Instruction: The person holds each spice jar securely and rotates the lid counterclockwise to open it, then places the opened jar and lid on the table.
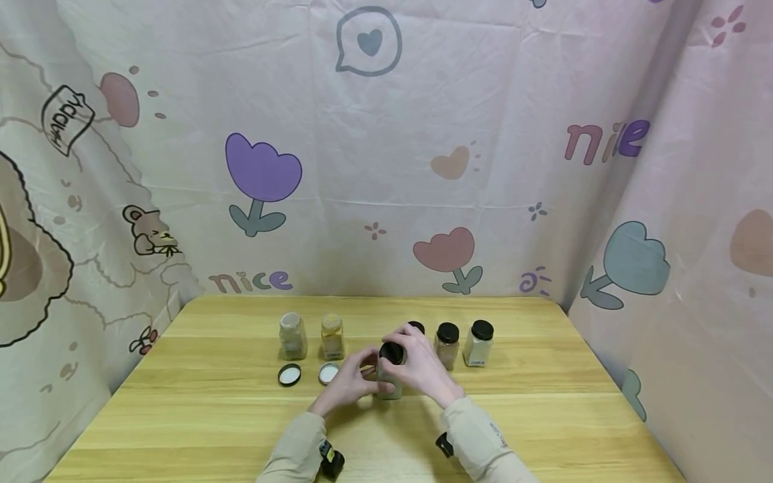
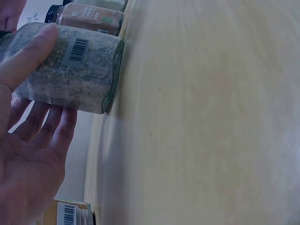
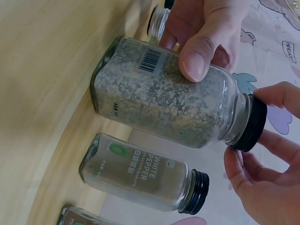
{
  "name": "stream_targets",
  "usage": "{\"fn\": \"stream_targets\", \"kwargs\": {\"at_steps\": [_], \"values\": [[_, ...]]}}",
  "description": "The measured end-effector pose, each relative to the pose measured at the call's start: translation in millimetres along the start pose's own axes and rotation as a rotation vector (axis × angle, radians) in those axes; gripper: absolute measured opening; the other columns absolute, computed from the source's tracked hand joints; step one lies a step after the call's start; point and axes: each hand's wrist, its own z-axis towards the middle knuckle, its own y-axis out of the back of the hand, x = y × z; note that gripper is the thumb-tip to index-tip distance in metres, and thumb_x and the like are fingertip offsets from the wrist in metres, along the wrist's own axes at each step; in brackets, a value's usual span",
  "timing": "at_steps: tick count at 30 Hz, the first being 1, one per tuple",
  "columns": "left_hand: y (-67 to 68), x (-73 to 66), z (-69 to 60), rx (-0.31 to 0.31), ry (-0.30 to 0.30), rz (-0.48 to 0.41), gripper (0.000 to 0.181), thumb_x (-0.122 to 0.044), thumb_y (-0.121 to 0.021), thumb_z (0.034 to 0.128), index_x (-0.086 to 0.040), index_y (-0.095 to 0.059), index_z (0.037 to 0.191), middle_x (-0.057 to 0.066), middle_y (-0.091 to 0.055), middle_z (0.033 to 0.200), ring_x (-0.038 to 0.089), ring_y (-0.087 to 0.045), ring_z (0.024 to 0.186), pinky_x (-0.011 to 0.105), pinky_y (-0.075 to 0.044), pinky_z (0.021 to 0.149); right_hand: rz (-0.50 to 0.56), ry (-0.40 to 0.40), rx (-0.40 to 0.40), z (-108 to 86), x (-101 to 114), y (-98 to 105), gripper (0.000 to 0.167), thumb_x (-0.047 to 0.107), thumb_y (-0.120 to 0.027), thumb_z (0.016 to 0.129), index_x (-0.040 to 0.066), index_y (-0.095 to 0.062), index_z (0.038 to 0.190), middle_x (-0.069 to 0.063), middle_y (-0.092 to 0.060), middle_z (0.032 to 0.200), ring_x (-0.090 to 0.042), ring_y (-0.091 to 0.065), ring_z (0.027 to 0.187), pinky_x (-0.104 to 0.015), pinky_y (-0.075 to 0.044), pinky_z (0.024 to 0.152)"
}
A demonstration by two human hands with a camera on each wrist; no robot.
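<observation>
A glass spice jar (image 3: pixel 154 93) of grey, flaky seasoning stands upright near the middle of the table, with a barcode label on its side. My left hand (image 1: pixel 350 384) grips its body, the thumb on one side and the fingers on the other. On top is a black screw lid (image 3: pixel 253 123), which my right hand (image 1: pixel 421 362) pinches between thumb and fingers. The lid still sits on the jar's neck in the right wrist view. Close behind stands a white pepper jar (image 3: pixel 136 173) with a black lid.
Two lidless jars, one greyish (image 1: pixel 292 342) and one yellow (image 1: pixel 332 341), stand at the back left. In front of them lie two lids, one black-rimmed (image 1: pixel 290 375) and one pale inside (image 1: pixel 328 373). Black-capped jars (image 1: pixel 447 349) stand to the right. A printed curtain (image 1: pixel 362 134) hangs behind the table (image 1: pixel 543 396).
</observation>
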Motion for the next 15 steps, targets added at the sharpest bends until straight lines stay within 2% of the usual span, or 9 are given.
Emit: {"fn": "stream_targets", "kwargs": {"at_steps": [5, 10, 15], "values": [[0.1, -1.6, 0.2, -0.004, -0.009, -0.006, 0.050, -0.019, -0.086, 0.0803, -0.008, -0.062, 0.122, 0.010, -0.066, 0.123, 0.025, -0.062, 0.120, 0.032, -0.055, 0.106, 0.013, 0.013, 0.025, -0.8, -0.8, 1.2, 0.036, 0.015, -0.076, 0.082, 0.009, -0.073, 0.117, -0.003, -0.066, 0.113, -0.020, -0.057, 0.108, -0.036, -0.051, 0.086], [0.1, -2.7, 0.1, -0.001, 0.002, -0.034, 0.049, -0.017, -0.086, 0.0804, -0.006, -0.061, 0.121, 0.011, -0.065, 0.122, 0.017, -0.062, 0.116, 0.028, -0.056, 0.103, -0.011, -0.009, -0.029, -1.0, -0.4, -1.2, 0.038, 0.028, -0.083, 0.083, 0.010, -0.072, 0.115, -0.002, -0.065, 0.109, -0.019, -0.057, 0.104, -0.033, -0.050, 0.084], [-0.3, -1.9, -0.6, 0.005, 0.001, -0.037, 0.047, -0.017, -0.085, 0.0817, -0.006, -0.060, 0.120, 0.012, -0.064, 0.124, 0.022, -0.063, 0.118, 0.029, -0.057, 0.102, -0.034, -0.013, -0.066, -0.5, -0.4, -3.5, 0.035, 0.029, -0.084, 0.082, 0.008, -0.074, 0.109, -0.001, -0.064, 0.103, -0.018, -0.060, 0.096, -0.028, -0.051, 0.077]]}}
